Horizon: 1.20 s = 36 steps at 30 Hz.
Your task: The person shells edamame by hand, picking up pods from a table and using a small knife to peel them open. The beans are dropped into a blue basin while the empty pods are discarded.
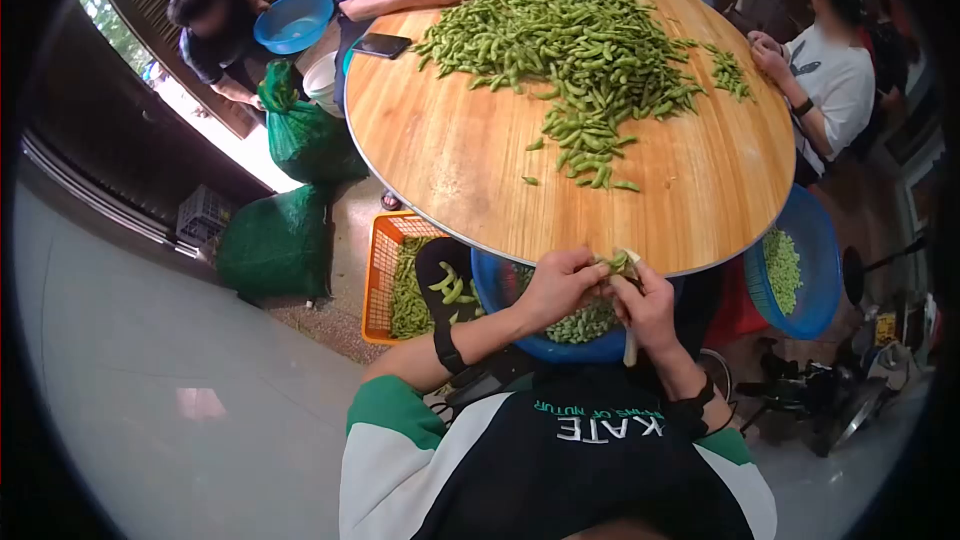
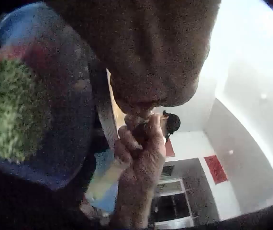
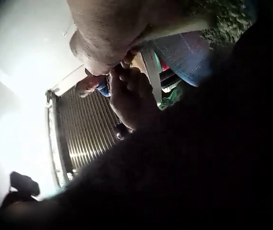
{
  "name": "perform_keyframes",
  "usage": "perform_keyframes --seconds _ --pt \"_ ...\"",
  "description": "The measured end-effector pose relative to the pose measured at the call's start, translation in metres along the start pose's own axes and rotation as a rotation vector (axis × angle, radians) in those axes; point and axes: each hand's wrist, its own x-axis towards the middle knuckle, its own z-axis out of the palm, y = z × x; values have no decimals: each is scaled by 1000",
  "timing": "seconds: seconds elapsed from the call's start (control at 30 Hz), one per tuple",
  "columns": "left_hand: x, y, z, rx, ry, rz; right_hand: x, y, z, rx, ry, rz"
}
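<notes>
Just off the near edge of the round wooden table, my two hands meet at a green soybean pod. My left hand pinches the pod between thumb and fingertips. In my right hand is a slim, pale, stick-like tool, its lower end jutting below the palm; I cannot tell its exact kind. Below the hands a blue basin holds shelled green beans. The left wrist view shows the right hand gripping the tool; fingers hide most of the pod there.
A big heap of pods covers the table's far part, beside a phone. An orange crate of pods stands lower left, near green mesh sacks. Another blue basin of beans is at right. Several people sit or bend around the table.
</notes>
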Motion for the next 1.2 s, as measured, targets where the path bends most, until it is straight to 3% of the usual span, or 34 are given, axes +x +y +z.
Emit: perform_keyframes --seconds 0.03,0.1,0.13,0.17,0.23,0.27,0.3,0.37,0.5,0.63,0.7,0.83,0.9,0.93,1.0,1.17,1.2 --pt "0 -5 2 0 -14 4 1 6 1 -4 13 -5" --pt "1 -15 3 123 62 135 12 20 3 -293 179 -494" --pt "-1 -16 3 125 76 164 12 19 3 -434 208 -596" --pt "-2 -19 3 125 68 160 8 16 0 -435 216 -591" --pt "-5 -24 -1 240 51 181 5 8 -6 -175 52 -142" --pt "-8 -24 -1 302 66 192 5 8 -8 -411 48 -223" --pt "-9 -28 -2 302 82 192 7 12 -8 -408 32 -227" --pt "-11 -37 0 378 89 321 8 22 -8 -536 21 -525" --pt "-15 -43 6 234 -11 190 7 28 -8 -709 -12 -644" --pt "-17 -44 3 276 -19 140 7 24 -6 -829 -44 -670" --pt "-19 -44 3 461 0 294 6 21 -6 -851 -63 -676" --pt "-28 -46 0 465 -20 329 2 25 -10 -772 -116 -669" --pt "-28 -52 -4 492 72 207 -2 18 -10 -832 -84 -678" --pt "-30 -52 -4 502 27 217 -3 19 -10 -877 -133 -646" --pt "-28 -51 -2 636 110 356 -8 24 -8 -871 -164 -637" --pt "-24 -50 6 699 88 476 -1 37 -9 -708 -128 -660" --pt "-25 -48 8 724 102 518 -5 34 -9 -786 -103 -645"
